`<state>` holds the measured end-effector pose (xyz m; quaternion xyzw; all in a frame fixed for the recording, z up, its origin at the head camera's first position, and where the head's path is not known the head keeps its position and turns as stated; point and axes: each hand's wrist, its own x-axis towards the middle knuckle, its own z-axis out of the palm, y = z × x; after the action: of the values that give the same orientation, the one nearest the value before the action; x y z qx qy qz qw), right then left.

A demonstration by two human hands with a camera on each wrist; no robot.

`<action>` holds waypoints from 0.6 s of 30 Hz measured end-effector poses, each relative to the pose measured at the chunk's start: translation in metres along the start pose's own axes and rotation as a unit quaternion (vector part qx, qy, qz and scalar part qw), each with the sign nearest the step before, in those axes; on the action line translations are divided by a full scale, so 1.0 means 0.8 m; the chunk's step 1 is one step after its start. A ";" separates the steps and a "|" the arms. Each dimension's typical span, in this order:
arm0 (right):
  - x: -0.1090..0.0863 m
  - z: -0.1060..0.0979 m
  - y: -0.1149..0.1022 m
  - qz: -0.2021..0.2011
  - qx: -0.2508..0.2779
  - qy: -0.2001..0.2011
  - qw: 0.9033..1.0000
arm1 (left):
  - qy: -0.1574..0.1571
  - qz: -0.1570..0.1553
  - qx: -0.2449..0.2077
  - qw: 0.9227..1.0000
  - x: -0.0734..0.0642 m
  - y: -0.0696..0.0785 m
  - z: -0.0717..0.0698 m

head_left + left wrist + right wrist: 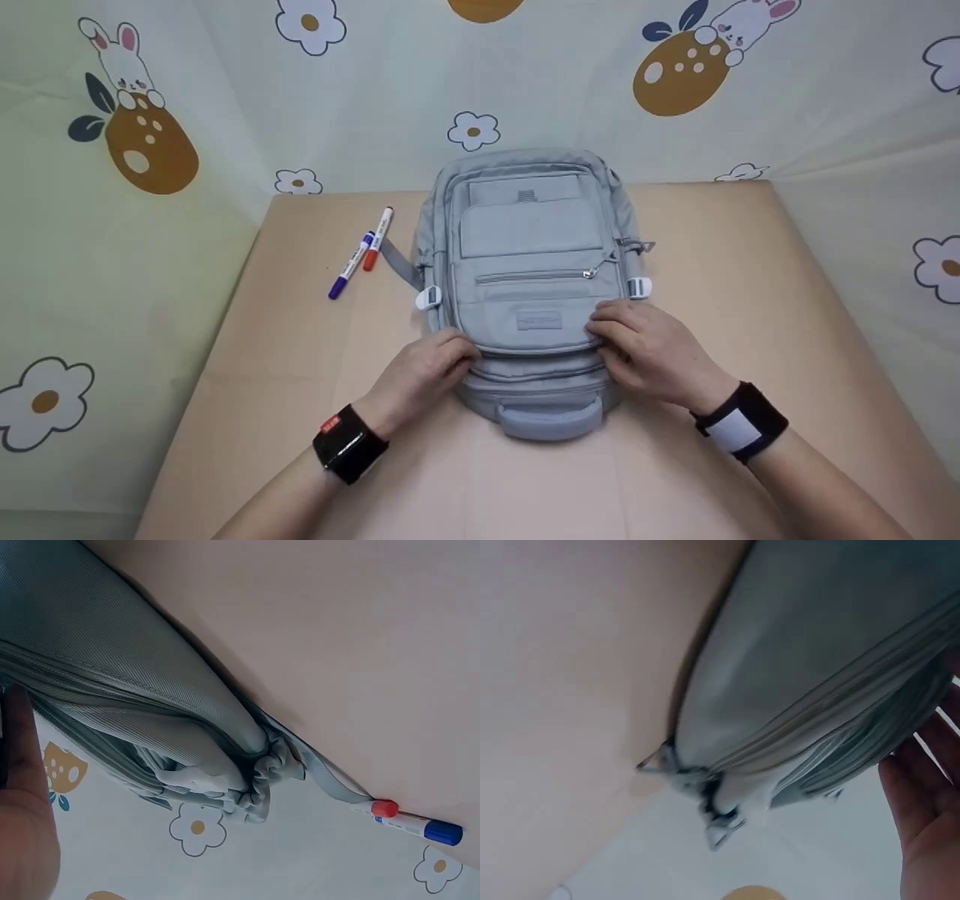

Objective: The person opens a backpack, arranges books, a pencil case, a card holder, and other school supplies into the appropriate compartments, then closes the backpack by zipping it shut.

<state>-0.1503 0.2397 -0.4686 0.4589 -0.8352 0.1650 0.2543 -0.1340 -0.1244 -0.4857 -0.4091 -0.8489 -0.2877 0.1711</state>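
A grey backpack [532, 229] lies front side up, its padded carry handle [551, 421] toward me. My left hand [427, 364] pinches the left corner of its front panel, near the handle end. At the opposite corner, my right hand [660, 352] grips the same panel edge, fingers on top and thumb lower down. Below that edge, folds and zip lines of the bag show between both hands. The left wrist view has the bag's side [135, 645] with a thumb at the frame's left edge. In the right wrist view, fingers [922, 787] lie against the panel.
Left of the bag, a blue-capped marker [351, 266] and a red-capped marker [378, 238] lie beside a grey strap [402, 265]. White buckles [428, 298] sit on the bag's sides. A patterned cloth [375, 97] rises behind the brown tabletop [300, 390].
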 end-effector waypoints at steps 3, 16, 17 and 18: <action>0.011 0.003 -0.016 -0.007 0.007 0.000 1.000 | 0.004 -0.045 -0.001 0.999 0.000 0.002 0.000; 0.042 0.036 -0.045 -0.045 -0.065 -0.038 0.996 | -0.021 -0.129 0.003 0.991 0.001 0.003 -0.007; 0.043 0.037 -0.044 -0.048 -0.074 -0.038 0.995 | -0.023 -0.127 0.004 0.992 0.001 0.002 -0.009; 0.043 0.038 -0.044 -0.048 -0.083 -0.042 0.995 | -0.024 -0.126 0.005 0.992 0.002 0.000 -0.010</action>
<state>-0.1439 0.1823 -0.4717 0.4827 -0.8326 0.0636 0.2642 -0.1343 -0.1285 -0.4784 -0.3049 -0.8990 -0.2923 0.1154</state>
